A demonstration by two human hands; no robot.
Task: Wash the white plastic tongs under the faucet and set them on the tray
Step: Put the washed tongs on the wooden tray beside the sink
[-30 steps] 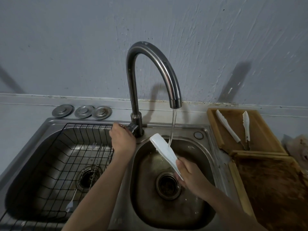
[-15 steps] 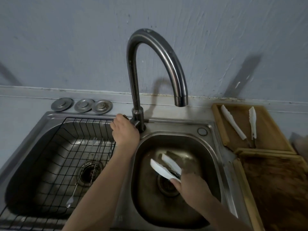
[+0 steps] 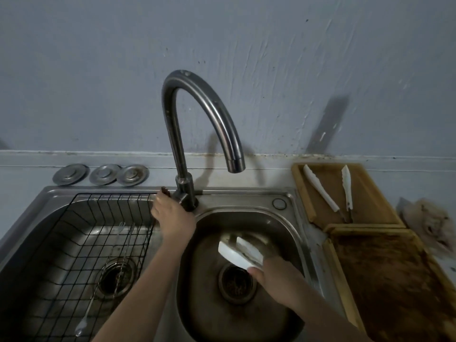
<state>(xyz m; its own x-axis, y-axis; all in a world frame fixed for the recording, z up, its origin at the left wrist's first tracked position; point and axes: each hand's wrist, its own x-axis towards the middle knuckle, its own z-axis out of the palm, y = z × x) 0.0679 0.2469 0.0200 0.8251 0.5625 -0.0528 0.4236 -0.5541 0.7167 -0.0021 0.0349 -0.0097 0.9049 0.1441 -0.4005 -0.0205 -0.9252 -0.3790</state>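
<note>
The faucet (image 3: 197, 114) has stopped running; the left hand (image 3: 172, 218) still grips its handle. The right hand (image 3: 276, 280) clasps the white plastic tongs (image 3: 240, 253) below the spout, rinsed and ready for the tray (image 3: 308, 193).

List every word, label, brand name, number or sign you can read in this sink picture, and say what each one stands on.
None: no readable text anywhere.
Curved grey metal faucet: no brand mark visible.
Three round metal sink plugs: embossed rings only, no lettering.
White plastic tongs in the right hand: plain.
Wooden tray: unmarked, only stains.
Grey wall: scratches and specks, no writing.
</note>
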